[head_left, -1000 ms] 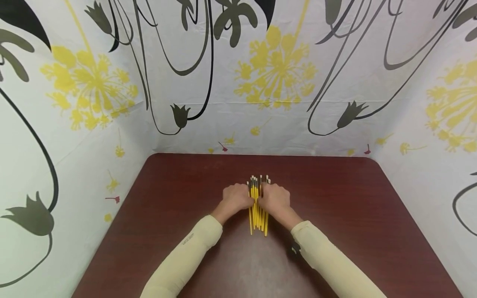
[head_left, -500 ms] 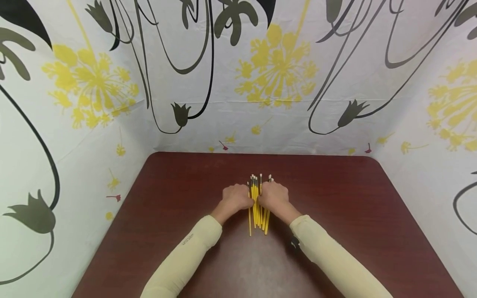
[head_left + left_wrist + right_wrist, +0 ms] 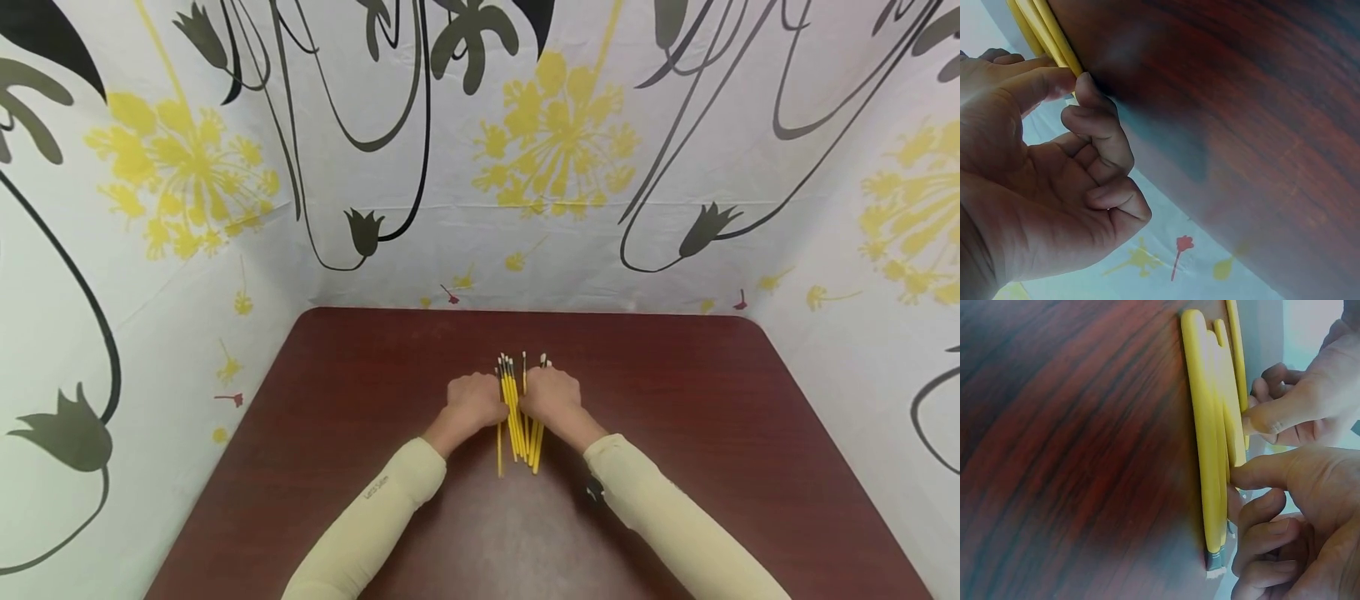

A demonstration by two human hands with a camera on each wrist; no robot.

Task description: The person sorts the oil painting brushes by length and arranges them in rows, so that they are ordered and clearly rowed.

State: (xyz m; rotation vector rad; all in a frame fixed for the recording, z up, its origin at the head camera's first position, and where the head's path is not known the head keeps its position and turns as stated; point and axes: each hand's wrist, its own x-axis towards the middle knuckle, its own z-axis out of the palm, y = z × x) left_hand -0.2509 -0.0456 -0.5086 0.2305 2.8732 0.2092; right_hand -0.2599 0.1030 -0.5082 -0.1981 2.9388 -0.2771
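Several yellow-handled paintbrushes [image 3: 514,408] with dark ferrules and pale bristles lie side by side near the middle of the table, bristle ends pointing away from me. From the left side, my left hand [image 3: 476,402] pinches at the brushes with thumb and index finger. My right hand [image 3: 552,395] grips the right-hand brushes; its thumb presses on the handles [image 3: 1205,425] and its other fingers are curled. A narrow gap splits the brushes toward their bristle ends. How many brushes each hand pinches is partly hidden by the fingers.
The brown wood-look table [image 3: 360,367] has rounded far corners. White cloth [image 3: 450,175] printed with flowers and stems stands behind it and along both sides. Cream sleeves [image 3: 371,517] cover both forearms, and a small dark device [image 3: 595,489] shows at the right wrist.
The left brushes' bristle ends have tilted left, widening the gap to the right group. The left hand has shifted slightly left; the right-hand brushes' tips have spread a little right.
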